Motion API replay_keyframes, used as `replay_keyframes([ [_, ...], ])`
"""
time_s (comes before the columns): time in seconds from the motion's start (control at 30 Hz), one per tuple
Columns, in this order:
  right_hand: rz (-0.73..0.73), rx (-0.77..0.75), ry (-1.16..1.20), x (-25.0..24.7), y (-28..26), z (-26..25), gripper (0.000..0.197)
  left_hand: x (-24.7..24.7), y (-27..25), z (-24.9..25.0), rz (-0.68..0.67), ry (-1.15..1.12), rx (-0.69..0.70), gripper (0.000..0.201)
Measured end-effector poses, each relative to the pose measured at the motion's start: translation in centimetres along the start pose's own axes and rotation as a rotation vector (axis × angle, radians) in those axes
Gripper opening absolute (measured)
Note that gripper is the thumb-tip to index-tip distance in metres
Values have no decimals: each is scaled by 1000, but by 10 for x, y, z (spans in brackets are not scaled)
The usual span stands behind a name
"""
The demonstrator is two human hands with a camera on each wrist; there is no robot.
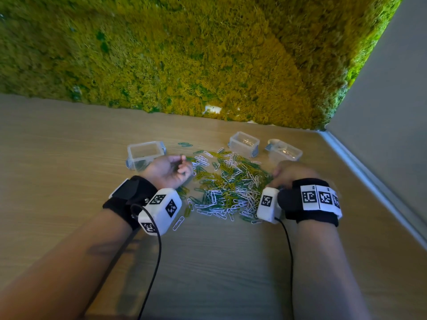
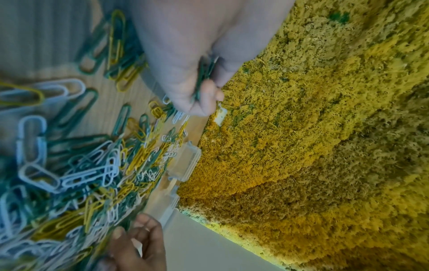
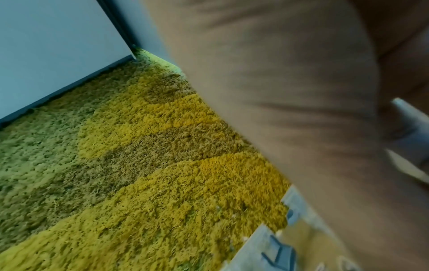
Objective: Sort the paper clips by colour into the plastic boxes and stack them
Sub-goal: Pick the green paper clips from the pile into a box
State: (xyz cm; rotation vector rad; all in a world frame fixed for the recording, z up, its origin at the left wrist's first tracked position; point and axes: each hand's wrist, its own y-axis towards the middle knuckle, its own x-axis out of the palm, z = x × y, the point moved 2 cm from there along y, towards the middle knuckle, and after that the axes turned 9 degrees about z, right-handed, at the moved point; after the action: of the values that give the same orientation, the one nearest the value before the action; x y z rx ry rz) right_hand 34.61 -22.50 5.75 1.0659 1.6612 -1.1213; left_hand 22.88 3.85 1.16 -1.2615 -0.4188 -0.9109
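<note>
Two hands: both low over the table (image 1: 69, 139), one at each side of the clip pile (image 1: 227, 188), which serves as landmark.
Stray clip: one white clip (image 1: 178, 223) lies alone on the near-left side of the pile, just beside the left wrist camera (image 1: 161, 210).
Pile: green, yellow and white clips, mixed and tangled, spread on the wood between the hands.
Left hand: left hand (image 1: 167, 170) at the pile's left edge, palm turned up, fingers curled; the left wrist view shows it clutching a small bunch of green clips (image 2: 204, 73) between palm and fingers.
Right hand: right hand (image 1: 290, 174) at the pile's right edge, back of the hand up, fingertips (image 2: 118, 232) down among the clips; whether it has hold of one I cannot tell, as the right wrist view is blocked by blurred skin.
Left box: clear box (image 1: 144, 155) just behind the left hand, left of the pile; contents unclear.
Middle box: clear box (image 1: 245, 143) touching the pile's far edge, with a few pale clips inside.
Right box: clear box (image 1: 285, 152) far-right of the pile, just beyond the right hand, also with some pale clips.
Loose greens: a few green clips (image 1: 184, 144) lie apart beyond the pile, between the left and middle boxes.
Backdrop: moss wall (image 1: 184, 54) rises behind the boxes.
</note>
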Motion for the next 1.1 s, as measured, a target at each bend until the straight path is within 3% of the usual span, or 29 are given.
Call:
replay_keyframes([
  [0.17, 100, -196, 146, 13, 7, -18, 25, 0, 0, 4, -79, -442, -64, 18],
  [0.3, 147, -328, 377, 20, 5, -38, 15, -9, 5, 8, -237, -587, -219, 36],
  [0.4, 97, -395, 562, 22, 3, -52, 9, -14, 5, 9, -280, -344, -257, 38],
  [0.5, 25, -445, 709, 25, -1, -64, 5, -6, 2, 6, -171, -74, -88, 40],
  [0.6, -70, -438, 940, 30, -2, -72, 6, 3, -1, -5, -97, 14, 35, 35],
  [0.73, -116, -450, 1063, 34, -1, -75, 10, 3, -6, -6, -92, 70, 115, 27],
  [0.87, -158, -408, 1149, 36, -4, -81, 11, 6, -12, -9, -114, 176, 125, 33],
  [1.03, -60, -471, 1025, 37, -8, -93, 14, 6, -12, -18, -190, 295, -13, 45],
  [1.1, 19, -394, 1048, 32, -3, -81, 23, 6, -9, -15, -166, 290, -23, 43],
])
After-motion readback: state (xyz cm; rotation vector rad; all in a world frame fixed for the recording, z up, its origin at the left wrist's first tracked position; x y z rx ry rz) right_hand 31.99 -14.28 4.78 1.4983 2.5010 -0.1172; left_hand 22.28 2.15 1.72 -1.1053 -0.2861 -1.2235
